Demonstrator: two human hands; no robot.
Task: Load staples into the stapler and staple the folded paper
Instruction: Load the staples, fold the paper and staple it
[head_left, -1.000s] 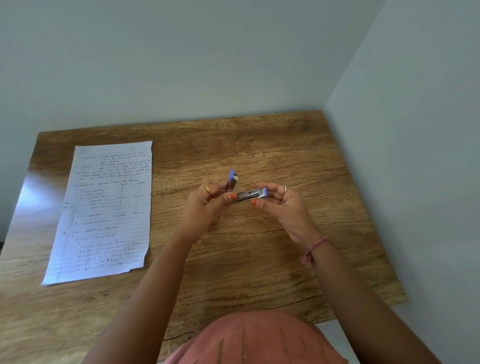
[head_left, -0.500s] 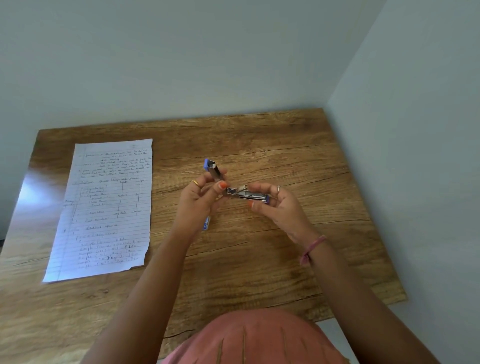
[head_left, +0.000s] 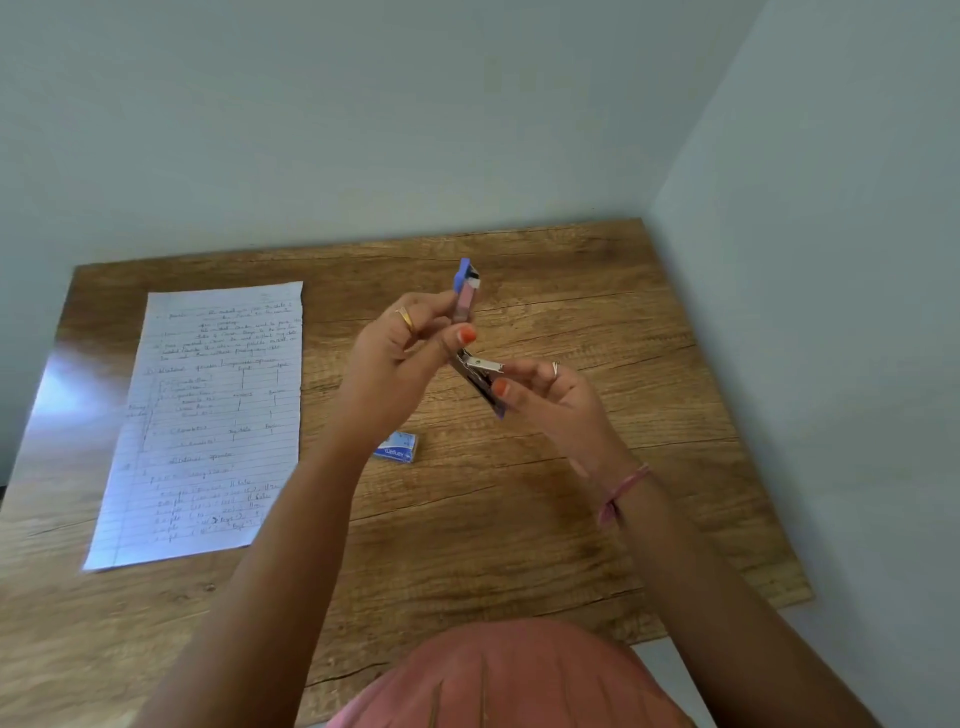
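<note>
1. Paper (head_left: 208, 415), a lined handwritten sheet, lies flat on the table (head_left: 519, 519) well out to the left of both hands. It looks unfolded, parked out of the way, so stapling it is probably a later step.

2. Left hand (head_left: 400, 358) is up off the table, thumb and fingers pinching the stapler's blue top arm (head_left: 465, 291) and holding it swung upward. My read: that keeps the stapler (head_left: 475, 364) hinged open so the metal channel is exposed for loading.

3. Staple box (head_left: 397, 448), small and blue, sits on the table just below and between the two hands, close by for the reach. It appears shut or end-on, and whether any staples are in it can't be told.

4. Right hand (head_left: 545, 400) is curled round the stapler's lower metal part, thumb and forefinger pinching it and bracing the base against the pull of the left. Nothing shows whether the channel has staples in it. It's too small and partly covered by fingers.

5. Task's tool, then, hangs in the air between the two hands, opened into a V, with loading seemingly not yet done.
</note>
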